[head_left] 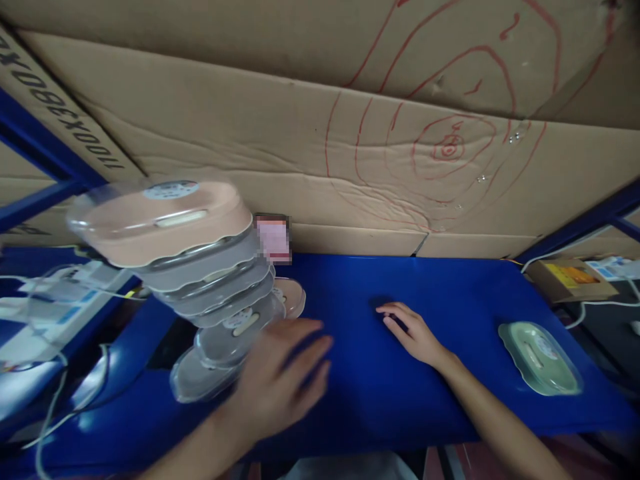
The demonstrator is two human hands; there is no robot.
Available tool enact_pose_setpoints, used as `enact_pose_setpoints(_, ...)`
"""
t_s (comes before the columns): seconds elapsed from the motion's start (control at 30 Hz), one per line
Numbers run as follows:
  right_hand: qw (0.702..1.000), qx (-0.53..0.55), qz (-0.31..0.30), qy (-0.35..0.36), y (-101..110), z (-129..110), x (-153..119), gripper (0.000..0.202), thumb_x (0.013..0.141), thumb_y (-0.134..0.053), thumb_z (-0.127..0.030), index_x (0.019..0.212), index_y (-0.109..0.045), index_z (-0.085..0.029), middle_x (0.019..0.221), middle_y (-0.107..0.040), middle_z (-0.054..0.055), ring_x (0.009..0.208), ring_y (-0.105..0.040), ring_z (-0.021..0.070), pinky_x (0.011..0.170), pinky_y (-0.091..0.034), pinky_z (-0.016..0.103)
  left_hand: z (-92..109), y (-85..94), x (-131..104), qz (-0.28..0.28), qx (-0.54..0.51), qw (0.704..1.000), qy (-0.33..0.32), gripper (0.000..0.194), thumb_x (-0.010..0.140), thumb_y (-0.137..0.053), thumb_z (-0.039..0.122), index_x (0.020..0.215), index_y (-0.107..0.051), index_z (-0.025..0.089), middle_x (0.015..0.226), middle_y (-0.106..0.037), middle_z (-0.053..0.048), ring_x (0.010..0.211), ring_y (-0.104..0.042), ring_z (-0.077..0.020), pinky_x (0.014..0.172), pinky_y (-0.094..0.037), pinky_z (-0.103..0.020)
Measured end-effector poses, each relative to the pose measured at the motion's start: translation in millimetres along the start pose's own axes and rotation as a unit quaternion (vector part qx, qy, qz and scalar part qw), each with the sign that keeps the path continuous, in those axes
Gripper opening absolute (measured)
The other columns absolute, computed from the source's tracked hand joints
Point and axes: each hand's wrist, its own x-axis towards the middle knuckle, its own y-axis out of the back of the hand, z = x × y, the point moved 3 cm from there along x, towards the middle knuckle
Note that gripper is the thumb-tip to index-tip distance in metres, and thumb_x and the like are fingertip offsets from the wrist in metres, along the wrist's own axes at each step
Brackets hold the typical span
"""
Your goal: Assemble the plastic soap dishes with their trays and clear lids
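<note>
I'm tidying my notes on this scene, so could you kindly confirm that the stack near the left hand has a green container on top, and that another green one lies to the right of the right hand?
Not quite: the head view shows a pink container on top of the stack, not a green one. The rest of your statement stands.

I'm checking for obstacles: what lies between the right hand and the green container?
In the head view, only blue tabletop shows between the right hand and the green container.
</note>
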Motion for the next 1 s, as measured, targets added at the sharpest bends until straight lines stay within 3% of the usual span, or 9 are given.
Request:
enact_pose_setpoints(0.1, 0.997, -0.053, -0.056, 0.018, -10, -4, 0, 0.026, 0.113, -0.05, -0.038, 0.129, -0.069, -0.031, 0.128, -0.074, 0.007, 0.122, -0.069, 0.0247, 0.112, -0.048, 0.05, 120, -97.7, 98, -0.039, -0.023, 0.998, -0.049, 0.052, 0.1, -0.065, 0.055, 0.143, -0.061, 0.027, 0.147, -0.058, -0.01, 0.134, -0.056, -0.0319, 0.115, -0.044, -0.052)
enact_pose_setpoints(0.17, 0.994, -0.08, -0.072, 0.026, -13, -6, -1, 0.026, 0.113, -0.05, -0.038, 0.128, -0.07, -0.03, 0.129, -0.074, 0.008, 0.124, -0.067, 0.0251, 0.111, -0.047, 0.049, 172, -154.7, 129, -0.07, -0.04, 0.994, -0.079, 0.044, 0.1, -0.067, 0.049, 0.138, -0.065, 0.027, 0.143, -0.061, -0.01, 0.13, -0.058, -0.0301, 0.112, -0.046, -0.049)
enact_pose_setpoints(0.27, 0.992, -0.094, -0.08, 0.031, -15, -6, -1, 0.026, 0.113, -0.05, -0.037, 0.129, -0.07, -0.03, 0.13, -0.072, 0.008, 0.125, -0.065, 0.0251, 0.109, -0.047, 0.048, 192, -205.2, 127, -0.12, -0.059, 0.984, -0.119, 0.031, 0.102, -0.066, 0.037, 0.131, -0.068, 0.026, 0.136, -0.066, -0.009, 0.124, -0.062, -0.0269, 0.106, -0.048, -0.045)
enact_pose_setpoints(0.37, 0.99, -0.104, -0.084, 0.034, -15, -5, -1, 0.027, 0.112, -0.05, -0.036, 0.131, -0.069, -0.03, 0.131, -0.072, 0.008, 0.123, -0.065, 0.0253, 0.107, -0.047, 0.047, 180, -217.3, 110, -0.146, -0.059, 0.979, -0.128, 0.032, 0.103, -0.064, 0.035, 0.133, -0.067, 0.024, 0.139, -0.065, -0.009, 0.127, -0.061, -0.0277, 0.108, -0.047, -0.047)
enact_pose_setpoints(0.57, 0.99, -0.111, -0.08, 0.02, -20, -3, 0, 0.028, 0.112, -0.049, -0.038, 0.13, -0.07, -0.03, 0.129, -0.071, 0.01, 0.119, -0.066, 0.0265, 0.104, -0.049, 0.049, 178, -215.4, 113, -0.146, -0.054, 0.979, -0.131, 0.033, 0.103, -0.065, 0.036, 0.134, -0.066, 0.024, 0.141, -0.064, -0.011, 0.125, -0.062, -0.0286, 0.108, -0.05, -0.049)
enact_pose_setpoints(0.7, 0.993, -0.084, -0.082, 0.032, -30, -18, 6, 0.031, 0.113, -0.047, -0.038, 0.137, -0.066, -0.03, 0.135, -0.069, 0.01, 0.126, -0.064, 0.0266, 0.111, -0.048, 0.052, 188, -192.2, 112, -0.047, -0.026, 0.986, -0.156, 0.033, 0.097, -0.068, 0.025, 0.13, -0.068, 0.024, 0.146, -0.059, -0.013, 0.123, -0.064, -0.0284, 0.102, -0.056, -0.047)
enact_pose_setpoints(0.83, 0.986, -0.002, -0.098, 0.137, -40, -67, 47, 0.06, 0.11, -0.056, -0.046, 0.165, -0.037, -0.033, 0.166, -0.044, 0.014, 0.155, -0.043, 0.0292, 0.124, -0.041, 0.054, 168, -110.0, 111, 0.228, 0.021, 0.966, -0.122, 0.055, 0.088, -0.071, 0.014, 0.139, -0.062, 0.035, 0.156, -0.051, -0.006, 0.129, -0.062, -0.0263, 0.106, -0.057, -0.046)
enact_pose_setpoints(0.93, 0.975, 0.082, -0.022, 0.206, -39, -118, 108, 0.087, 0.1, -0.068, -0.06, 0.17, -0.021, -0.038, 0.175, -0.027, 0.012, 0.163, -0.029, 0.0324, 0.129, -0.036, 0.059, 129, -33.9, 114, 0.49, 0.076, 0.865, -0.078, 0.08, 0.081, -0.084, 0.041, 0.152, -0.048, 0.046, 0.16, -0.05, 0.004, 0.139, -0.057, -0.0339, 0.111, -0.054, -0.062)
enact_pose_setpoints(1.0, 0.962, 0.149, 0.031, 0.228, -41, -147, 153, 0.096, 0.095, -0.07, -0.068, 0.171, -0.018, -0.04, 0.177, -0.02, 0.009, 0.164, -0.025, 0.0329, 0.129, -0.036, 0.059, 94, -1.8, 127, 0.48, 0.03, 0.876, 0.039, 0.071, 0.093, -0.074, 0.052, 0.155, -0.038, 0.049, 0.168, -0.039, 0.009, 0.153, -0.044, -0.0355, 0.118, -0.047, -0.067)
